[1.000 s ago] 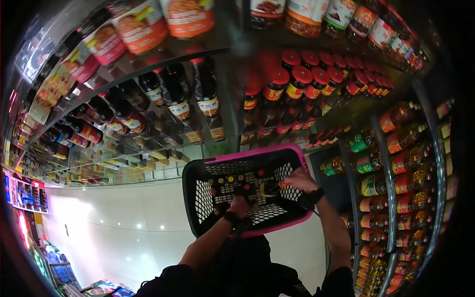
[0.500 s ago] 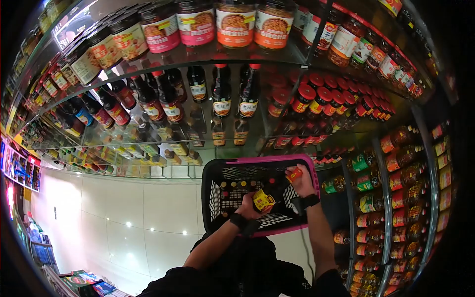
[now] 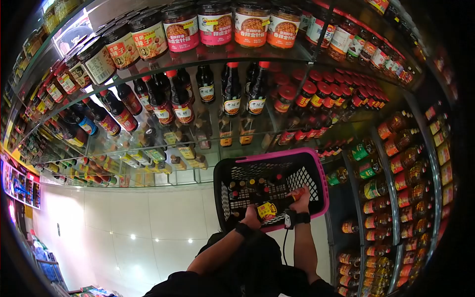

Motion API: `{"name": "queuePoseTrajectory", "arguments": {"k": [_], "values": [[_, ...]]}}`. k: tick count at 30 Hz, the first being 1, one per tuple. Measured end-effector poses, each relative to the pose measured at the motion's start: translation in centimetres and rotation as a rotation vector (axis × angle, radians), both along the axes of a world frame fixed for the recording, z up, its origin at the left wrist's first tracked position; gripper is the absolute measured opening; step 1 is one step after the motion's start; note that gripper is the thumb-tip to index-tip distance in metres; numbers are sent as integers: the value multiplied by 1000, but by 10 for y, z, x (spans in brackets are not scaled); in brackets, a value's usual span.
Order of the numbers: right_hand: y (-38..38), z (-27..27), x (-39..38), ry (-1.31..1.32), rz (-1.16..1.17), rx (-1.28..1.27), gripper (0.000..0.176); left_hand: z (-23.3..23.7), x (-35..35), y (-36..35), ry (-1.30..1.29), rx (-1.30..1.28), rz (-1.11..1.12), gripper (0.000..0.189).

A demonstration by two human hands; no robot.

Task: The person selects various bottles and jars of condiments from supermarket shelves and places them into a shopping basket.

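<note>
A dark sauce bottle with a yellow label (image 3: 266, 211) lies tilted across the near side of the black basket with a pink rim (image 3: 324, 190). My left hand (image 3: 251, 218) is closed around its base end. At the other end, my right hand (image 3: 301, 202) grips the neck, where something red shows between the fingers. Both hands are just inside the basket's near part. Beyond them in the basket stand several dark bottles (image 3: 251, 184), their caps facing up; their labels are hidden.
Glass shelves (image 3: 183, 62) stretch across ahead, holding jars (image 3: 216, 24) and dark sauce bottles (image 3: 232, 91). Red-capped jars (image 3: 321, 94) stand further right. A rack of oil bottles (image 3: 373, 188) rises beside the basket on the right. Pale floor tiles (image 3: 148, 213) show at left.
The view has shifted, and the basket appears further right. My right hand has come lower, and the bottle now lies more level between both hands.
</note>
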State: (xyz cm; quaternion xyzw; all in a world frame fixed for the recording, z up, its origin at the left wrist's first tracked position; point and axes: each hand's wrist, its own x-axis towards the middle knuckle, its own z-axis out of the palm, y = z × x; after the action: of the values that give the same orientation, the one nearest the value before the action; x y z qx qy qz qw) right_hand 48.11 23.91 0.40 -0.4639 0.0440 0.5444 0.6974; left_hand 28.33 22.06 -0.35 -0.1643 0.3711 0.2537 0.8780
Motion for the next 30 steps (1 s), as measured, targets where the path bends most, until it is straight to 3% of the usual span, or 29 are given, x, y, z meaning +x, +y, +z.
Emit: {"name": "queuePoseTrajectory", "arguments": {"k": [3, 5, 6, 7, 9, 11, 12, 15, 20, 22, 23, 26, 30], "values": [[-26, -3, -3, 15, -18, 64, 34, -9, -2, -18, -58, 55, 1, 44], [-32, -5, -7, 4, 17, 142, 36, -44, 2, -29, -58, 408, -39, 43], [-32, 1, -16, 67, -23, 166, 40, -8, -3, -22, -120, 129, 39, 44], [-36, 7, -22, 129, -64, 191, 44, -11, 0, -26, -121, 130, 43, 44], [-50, 19, -29, 71, 69, 304, 47, -17, 8, -35, -64, 106, 95, 46], [-59, 30, -34, 190, 113, 127, 48, -22, 14, -45, -63, 135, 124, 47], [-59, 33, -39, 56, 103, 180, 52, -22, 16, -49, -56, 162, 163, 47], [-57, -1, -28, 70, 109, 189, 49, 14, 11, -59, 8, 149, 177, 47], [-63, -20, -39, 173, 141, 96, 44, -12, -3, -84, 31, 94, 254, 45], [-68, -30, -44, 267, 200, 58, 42, 10, -14, -92, 60, -36, 258, 44], [-68, -35, -48, 285, 215, 57, 42, 1, -18, -99, 56, 20, 251, 44], [-79, -33, -61, 411, 341, 48, 43, -28, -30, -122, 2, 69, 279, 46], [-76, -5, -88, 388, 419, -10, 45, -17, -45, -140, -24, 117, 336, 47]]}}
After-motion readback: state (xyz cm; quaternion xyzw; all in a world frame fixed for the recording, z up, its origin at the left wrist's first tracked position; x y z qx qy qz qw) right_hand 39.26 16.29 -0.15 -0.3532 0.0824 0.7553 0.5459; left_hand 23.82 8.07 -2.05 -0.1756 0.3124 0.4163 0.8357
